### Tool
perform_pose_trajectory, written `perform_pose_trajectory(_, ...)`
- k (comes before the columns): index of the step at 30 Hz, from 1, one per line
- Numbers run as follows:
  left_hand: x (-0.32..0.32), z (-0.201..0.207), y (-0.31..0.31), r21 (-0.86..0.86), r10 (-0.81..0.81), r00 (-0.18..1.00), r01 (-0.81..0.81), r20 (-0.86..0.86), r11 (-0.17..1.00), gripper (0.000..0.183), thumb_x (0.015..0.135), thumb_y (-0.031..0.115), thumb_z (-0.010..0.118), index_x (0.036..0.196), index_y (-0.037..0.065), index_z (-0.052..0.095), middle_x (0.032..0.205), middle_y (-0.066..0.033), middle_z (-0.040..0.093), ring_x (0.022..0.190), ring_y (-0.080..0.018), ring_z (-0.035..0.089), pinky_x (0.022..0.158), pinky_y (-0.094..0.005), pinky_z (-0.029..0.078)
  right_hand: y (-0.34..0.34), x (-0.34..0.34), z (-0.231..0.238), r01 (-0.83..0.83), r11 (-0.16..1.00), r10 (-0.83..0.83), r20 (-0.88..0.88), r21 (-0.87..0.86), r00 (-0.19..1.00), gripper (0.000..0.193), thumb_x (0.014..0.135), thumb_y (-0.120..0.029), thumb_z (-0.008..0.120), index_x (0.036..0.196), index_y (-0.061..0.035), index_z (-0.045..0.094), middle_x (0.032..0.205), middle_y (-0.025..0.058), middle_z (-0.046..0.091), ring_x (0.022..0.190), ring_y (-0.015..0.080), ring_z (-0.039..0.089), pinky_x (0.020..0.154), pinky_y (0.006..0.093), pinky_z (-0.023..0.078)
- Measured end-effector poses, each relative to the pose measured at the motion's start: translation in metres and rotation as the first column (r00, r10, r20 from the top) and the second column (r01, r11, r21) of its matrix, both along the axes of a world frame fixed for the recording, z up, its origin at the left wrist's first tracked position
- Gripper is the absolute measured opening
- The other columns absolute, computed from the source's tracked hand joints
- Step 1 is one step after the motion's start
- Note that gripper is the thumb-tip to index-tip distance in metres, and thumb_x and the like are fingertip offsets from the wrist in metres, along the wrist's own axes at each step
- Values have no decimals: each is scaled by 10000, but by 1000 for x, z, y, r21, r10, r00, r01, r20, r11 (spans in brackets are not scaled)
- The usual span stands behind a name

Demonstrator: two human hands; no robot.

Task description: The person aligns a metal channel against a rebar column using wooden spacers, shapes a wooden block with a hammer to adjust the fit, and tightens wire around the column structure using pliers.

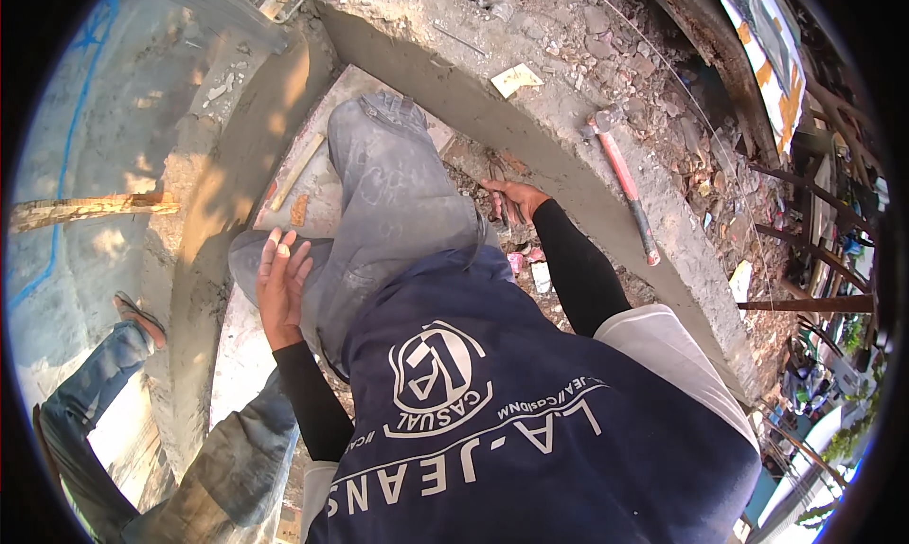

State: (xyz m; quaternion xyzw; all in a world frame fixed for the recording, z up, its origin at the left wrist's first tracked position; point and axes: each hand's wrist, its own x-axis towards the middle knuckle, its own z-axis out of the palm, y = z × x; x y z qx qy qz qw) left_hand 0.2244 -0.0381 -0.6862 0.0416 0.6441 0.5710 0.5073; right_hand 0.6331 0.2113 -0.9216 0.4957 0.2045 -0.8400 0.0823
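My left hand (282, 284) is raised beside my bent knee, its fingers apart and nothing in it. My right hand (516, 201) is low by the inner side of the plastered ledge (559, 165), its fingers closed around a dark metal tool that looks like pliers (498, 171). Its far end points toward the rubble at the ledge's foot. Part of the tool is hidden by my fingers. On top of the ledge, to the right of that hand, lies a hammer (627, 186) with a red and dark handle.
A wooden stick (297, 172) and a brick fragment (299, 210) lie on the pale board left of my legs. Rubble (606, 33) covers the ground beyond the ledge, where a thin line is stretched. At lower left, another person's jeans-clad leg (90, 383) and sandalled foot (142, 321) show.
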Motion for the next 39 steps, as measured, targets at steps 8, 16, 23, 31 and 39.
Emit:
perform_pose_trajectory(8,-21,16,18,36,-125,987,129,-102,991,612,998,258,621,1508,20,382,1463,-163,507,1235,-267,598,988,-362,493,-5,-25,40,127,990,-126,-29,53,992,360,966,-301,674,684,-124,536,592,28,574,482,149,534,424,279,392)
perform_pose_trajectory(16,-63,29,43,261,-89,991,112,-97,959,631,1011,277,606,1526,25,343,1498,-208,453,1330,-344,513,1066,-437,454,-81,43,218,-719,602,543,483,346,687,157,870,-168,655,849,-12,658,638,68,622,464,146,557,399,313,414)
perform_pose_trajectory(23,-12,-13,115,360,-115,989,75,93,930,584,994,232,631,1485,11,402,1481,-221,453,1237,-335,581,1010,-400,477,-242,185,366,-448,853,222,591,268,776,247,939,-250,687,985,-27,592,663,24,588,559,131,599,542,307,518)
perform_pose_trajectory(31,168,38,144,504,-785,620,672,18,542,526,1049,298,513,1494,33,422,1512,-161,461,1419,-282,418,1145,-433,343,-153,33,349,-66,758,-21,125,649,992,371,980,-434,642,1050,-74,592,669,-3,550,565,112,570,559,306,510)
perform_pose_trajectory(39,195,40,132,574,-754,599,529,270,625,307,1044,236,514,1269,34,570,1169,-121,668,1063,-216,670,962,-377,528,-93,11,328,95,920,-5,-231,380,973,385,1024,-357,572,1251,-47,552,818,65,650,627,146,668,433,237,493)
